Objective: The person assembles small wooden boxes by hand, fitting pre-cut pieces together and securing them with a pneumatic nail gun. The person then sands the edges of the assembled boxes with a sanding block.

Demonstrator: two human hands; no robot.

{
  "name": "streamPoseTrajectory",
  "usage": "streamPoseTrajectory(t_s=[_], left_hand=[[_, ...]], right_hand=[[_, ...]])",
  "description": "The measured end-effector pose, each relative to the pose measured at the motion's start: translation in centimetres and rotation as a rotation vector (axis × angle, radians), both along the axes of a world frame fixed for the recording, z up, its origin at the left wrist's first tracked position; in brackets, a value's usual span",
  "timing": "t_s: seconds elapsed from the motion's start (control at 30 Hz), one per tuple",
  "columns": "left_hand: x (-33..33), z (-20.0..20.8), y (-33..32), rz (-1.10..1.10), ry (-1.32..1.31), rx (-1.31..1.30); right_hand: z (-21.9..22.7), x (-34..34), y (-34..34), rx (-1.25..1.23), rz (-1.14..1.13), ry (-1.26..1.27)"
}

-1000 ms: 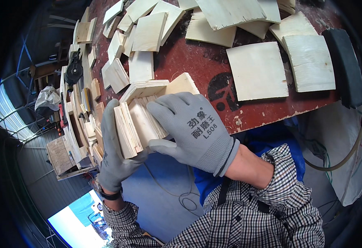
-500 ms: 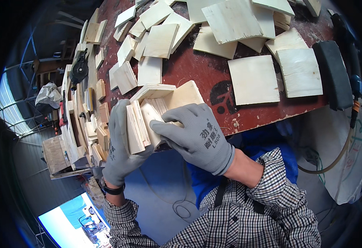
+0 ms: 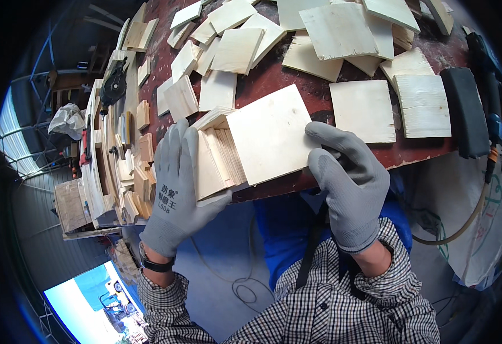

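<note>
In my right hand [image 3: 351, 178], gloved in grey, a pale square plywood panel [image 3: 271, 135] is pinched by its right edge, its broad face toward me. It covers part of a bundle of plywood pieces [image 3: 225, 152] standing on edge at the table's front. My left hand [image 3: 179, 178], in a matching glove, is closed around the bundle's left side, fingers stretched along it and thumb under its near end. Another square panel [image 3: 364, 110] lies flat on the table to the right of the held one.
Loose plywood squares [image 3: 236, 51] lie heaped across the red table [image 3: 262, 89]. A dark block [image 3: 465, 112] and a hose [image 3: 463, 223] are at the right edge. To the left, a bench holds wood offcuts [image 3: 142, 183] and a black tool [image 3: 113, 86].
My right hand has moved right, away from the bundle, and now holds out a square panel. My left hand stays at the bundle's left side, turned with its back more in view.
</note>
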State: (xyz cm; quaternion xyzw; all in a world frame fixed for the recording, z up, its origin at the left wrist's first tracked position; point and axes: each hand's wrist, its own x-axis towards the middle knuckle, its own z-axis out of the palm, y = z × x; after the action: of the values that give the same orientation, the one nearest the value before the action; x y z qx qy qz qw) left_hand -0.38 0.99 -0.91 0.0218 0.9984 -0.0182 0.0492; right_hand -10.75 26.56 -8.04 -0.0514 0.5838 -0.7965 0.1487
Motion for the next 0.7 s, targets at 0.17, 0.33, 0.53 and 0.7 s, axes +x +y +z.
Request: streamPoseTrajectory(t_s=[0.17,0.33,0.53,0.7], left_hand=[[0.1,-0.3,-0.1,0.014,0.021,0.103],[0.1,-2.2,0.3,0.003,0.066,-0.009],[0.5,-1.3,0.3,0.016,0.055,0.045],[0.9,-1.4,0.8,0.035,0.037,0.022]], right_hand=[[-0.2,0.5,-0.5,-0.049,0.024,-0.123],[-0.9,0.8,-0.9,-0.017,0.023,-0.075],[-0.7,0.6,-0.6,0.002,0.045,-0.113],[-1.2,0.8,-1.0,-0.010,0.028,-0.071]])
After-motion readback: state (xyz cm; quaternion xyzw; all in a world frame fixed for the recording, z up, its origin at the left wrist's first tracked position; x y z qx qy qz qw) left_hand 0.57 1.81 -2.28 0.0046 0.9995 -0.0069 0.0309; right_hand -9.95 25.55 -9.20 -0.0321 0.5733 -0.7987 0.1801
